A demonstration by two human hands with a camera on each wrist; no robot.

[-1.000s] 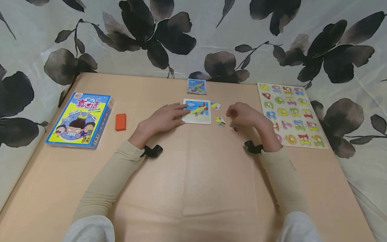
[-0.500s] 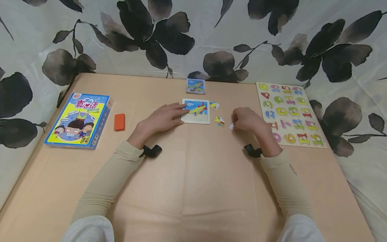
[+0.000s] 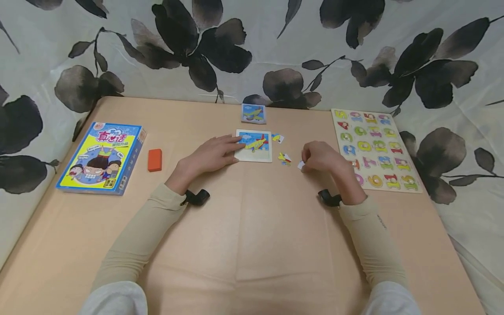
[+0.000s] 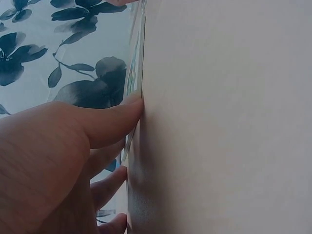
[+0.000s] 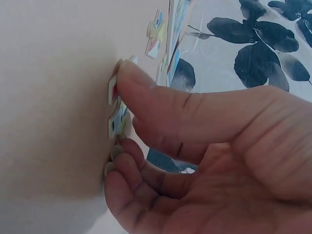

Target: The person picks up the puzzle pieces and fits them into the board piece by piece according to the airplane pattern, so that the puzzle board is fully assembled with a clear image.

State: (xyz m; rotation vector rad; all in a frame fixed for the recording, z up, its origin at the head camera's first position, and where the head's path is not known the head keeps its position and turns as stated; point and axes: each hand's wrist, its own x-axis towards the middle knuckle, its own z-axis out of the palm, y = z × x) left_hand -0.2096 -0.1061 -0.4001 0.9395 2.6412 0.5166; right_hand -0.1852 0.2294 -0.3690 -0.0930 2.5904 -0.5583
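Note:
My left hand lies with extended fingers on the left edge of a white-framed jigsaw puzzle showing a yellow airplane. In the left wrist view, the thumb rests along the puzzle's edge. To the right of it, my right hand has its fingers curled down at the table, with a small puzzle piece at the fingertips. The right wrist view shows the thumb on this puzzle piece, and another piece between thumb and fingers. Loose puzzle pieces lie between puzzle and right hand.
Behind the puzzle sits a small airplane picture box. An orange-red block and a blue-and-yellow game box are on the left. A sheet of colourful letters lies right, beside my right hand. Floral cloth hangs behind the table.
My right hand has moved slightly down and right and curled lower over the pieces, covering the one that showed beneath it; a white piece edge now shows. The left hand has stayed put.

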